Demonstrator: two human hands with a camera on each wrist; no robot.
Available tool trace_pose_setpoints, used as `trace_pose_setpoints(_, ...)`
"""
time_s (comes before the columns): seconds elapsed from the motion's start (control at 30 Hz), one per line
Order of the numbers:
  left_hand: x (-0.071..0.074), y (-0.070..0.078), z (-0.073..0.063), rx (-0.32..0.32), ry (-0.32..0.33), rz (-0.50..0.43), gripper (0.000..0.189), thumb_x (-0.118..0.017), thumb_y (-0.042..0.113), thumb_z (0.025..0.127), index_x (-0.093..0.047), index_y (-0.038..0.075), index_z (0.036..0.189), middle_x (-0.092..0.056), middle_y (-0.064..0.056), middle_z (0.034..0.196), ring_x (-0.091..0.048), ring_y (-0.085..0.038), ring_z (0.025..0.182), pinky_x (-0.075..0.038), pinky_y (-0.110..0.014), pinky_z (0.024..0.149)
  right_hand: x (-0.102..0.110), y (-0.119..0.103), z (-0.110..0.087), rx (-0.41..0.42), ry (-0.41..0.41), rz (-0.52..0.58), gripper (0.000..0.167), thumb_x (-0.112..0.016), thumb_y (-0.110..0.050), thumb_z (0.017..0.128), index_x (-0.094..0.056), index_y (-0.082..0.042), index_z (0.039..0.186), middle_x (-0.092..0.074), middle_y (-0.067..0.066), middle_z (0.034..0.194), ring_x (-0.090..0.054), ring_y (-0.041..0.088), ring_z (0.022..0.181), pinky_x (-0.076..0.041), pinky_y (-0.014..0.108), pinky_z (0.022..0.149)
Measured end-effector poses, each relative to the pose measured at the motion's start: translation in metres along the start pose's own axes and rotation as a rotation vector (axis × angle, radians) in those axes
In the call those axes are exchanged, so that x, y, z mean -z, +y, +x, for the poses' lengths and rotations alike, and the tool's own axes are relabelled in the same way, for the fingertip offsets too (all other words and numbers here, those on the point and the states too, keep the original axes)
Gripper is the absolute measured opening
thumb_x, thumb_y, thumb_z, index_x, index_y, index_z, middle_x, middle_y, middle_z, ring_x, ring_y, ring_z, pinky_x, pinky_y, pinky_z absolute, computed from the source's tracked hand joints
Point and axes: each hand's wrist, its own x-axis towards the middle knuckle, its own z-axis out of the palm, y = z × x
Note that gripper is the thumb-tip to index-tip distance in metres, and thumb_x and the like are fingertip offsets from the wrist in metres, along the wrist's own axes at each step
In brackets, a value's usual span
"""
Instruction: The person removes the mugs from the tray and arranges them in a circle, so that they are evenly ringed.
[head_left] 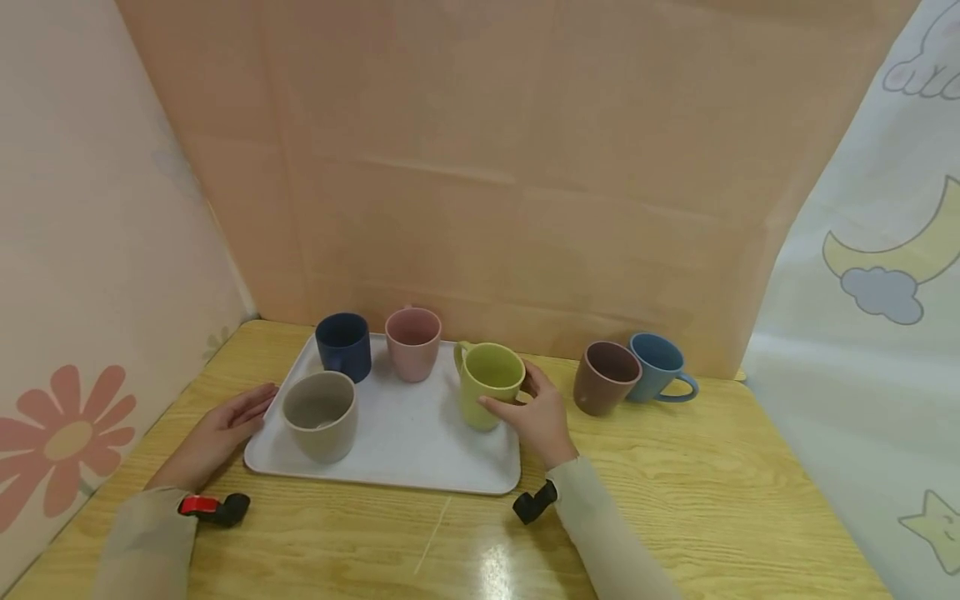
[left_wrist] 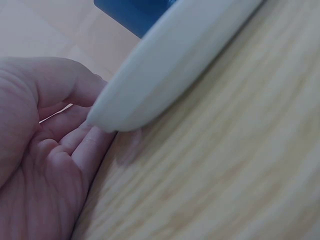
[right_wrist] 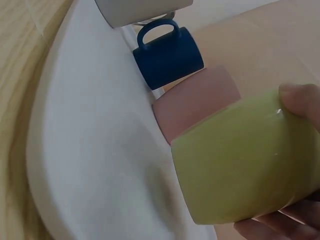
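Note:
My right hand [head_left: 542,417] grips a yellow-green mug [head_left: 482,400] round its body, thumb in front and fingers on the far right side. The mug is over the right part of a white tray [head_left: 408,454], its handle toward the back left. In the right wrist view the green mug [right_wrist: 245,160] appears slightly off the tray, above a soft shadow. Beside the tray's left edge lies my left hand [head_left: 217,433], its fingers extended. In the left wrist view the left hand [left_wrist: 50,125] touches the tray rim [left_wrist: 145,85].
On the tray stand a beige cup [head_left: 330,429] at front left, a navy mug [head_left: 352,354] behind it and a pink mug [head_left: 414,354] at the back. Right of the tray, a brown cup [head_left: 600,387] and a blue mug [head_left: 652,367] stand close together on the wooden table [head_left: 675,500].

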Motion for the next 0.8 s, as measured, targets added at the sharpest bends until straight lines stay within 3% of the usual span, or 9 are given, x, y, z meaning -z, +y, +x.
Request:
trace_pose_setpoints(0.13, -0.001, 0.0, 0.0, -0.015, -0.002, -0.007, 0.06, -0.051, 0.015, 0.108, -0.024, -0.012, 0.155, -0.026, -0.041, 0.154, -0.042, 0.021, 0.121, -0.041, -0.005, 0.092, 0.013, -0.003, -0.007, 0.005, -0.005, 0.039, 0.078, -0.096, -0.023, 0.071, -0.058, -0.014, 0.139, -0.065, 0.009, 0.132, -0.06, 0.025, 0.123, -0.058, 0.039, 0.089)
trace_pose_setpoints(0.33, -0.002, -0.001, 0.0, -0.035, -0.006, -0.023, 0.06, -0.05, 0.012, 0.108, -0.023, -0.014, 0.154, -0.027, -0.041, 0.153, -0.043, 0.019, 0.122, -0.041, -0.005, 0.093, 0.035, -0.006, -0.021, 0.047, 0.051, 0.04, 0.075, -0.095, -0.016, 0.07, -0.061, -0.011, 0.137, -0.066, 0.011, 0.131, -0.062, 0.024, 0.121, -0.058, 0.037, 0.087)
trace_pose_setpoints(0.57, -0.002, 0.002, 0.001, -0.012, -0.003, -0.013, 0.061, -0.05, 0.015, 0.108, -0.023, -0.013, 0.154, -0.024, -0.043, 0.153, -0.042, 0.021, 0.121, -0.04, -0.004, 0.093, 0.064, 0.001, -0.037, 0.054, 0.08, -0.005, 0.079, -0.094, -0.009, 0.072, -0.056, -0.006, 0.141, -0.063, 0.013, 0.134, -0.06, 0.024, 0.121, -0.057, 0.024, 0.083)
trace_pose_setpoints(0.8, -0.001, 0.003, 0.0, 0.014, -0.005, -0.004, 0.062, -0.051, 0.018, 0.108, -0.023, -0.011, 0.156, -0.025, -0.04, 0.155, -0.041, 0.023, 0.12, -0.039, -0.004, 0.092, 0.089, 0.007, -0.051, 0.036, 0.086, -0.082, 0.081, -0.093, -0.011, 0.073, -0.055, -0.009, 0.144, -0.063, 0.013, 0.135, -0.061, 0.007, 0.112, -0.057, 0.023, 0.082)
